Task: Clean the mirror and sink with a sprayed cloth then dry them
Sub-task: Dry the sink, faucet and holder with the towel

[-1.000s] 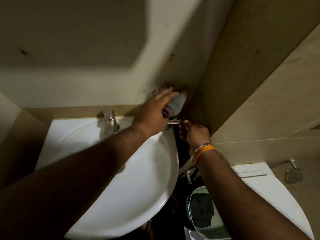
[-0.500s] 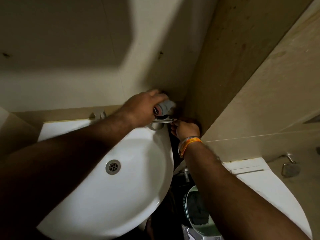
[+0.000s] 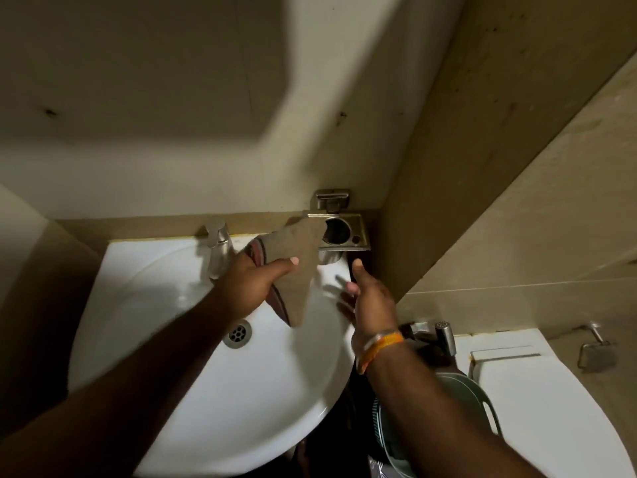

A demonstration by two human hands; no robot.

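Your left hand [image 3: 251, 288] has come away from the wall-mounted metal holder [image 3: 339, 232] in the corner. Half a second ago that hand was pressed against the holder over a grey, red-banded container; that container is no longer visible, and the holder's round opening shows empty. Your left grip is now clenched on a brown cloth [image 3: 298, 267] with a striped edge, thumb on top, the cloth hanging down over the basin. Your right hand [image 3: 367, 298], which had been at the holder's edge, is drawn back over the sink's right rim, its grip released, fingers spread, holding nothing.

Judgement: the work in the corner appears finished and the cloth is back in play. The sink [image 3: 206, 391] looks white and largely clean, with a faint wet sheen near the tap [image 3: 217, 246]; whether this is the wiping pass or the drying pass cannot be settled from this view. No mirror is in view, and neither is a spray bottle.

Count:
- Cloths: one, in your left hand, above the basin and not touching it.
- Sinks: one, with one drain [image 3: 237, 333].
- Taps on the sink: one.
- Wall holders in the corner: one.
- Hands: two; one orange wristband [image 3: 381, 345], on the right wrist.
- Toilet [image 3: 537, 408] at lower right: one.
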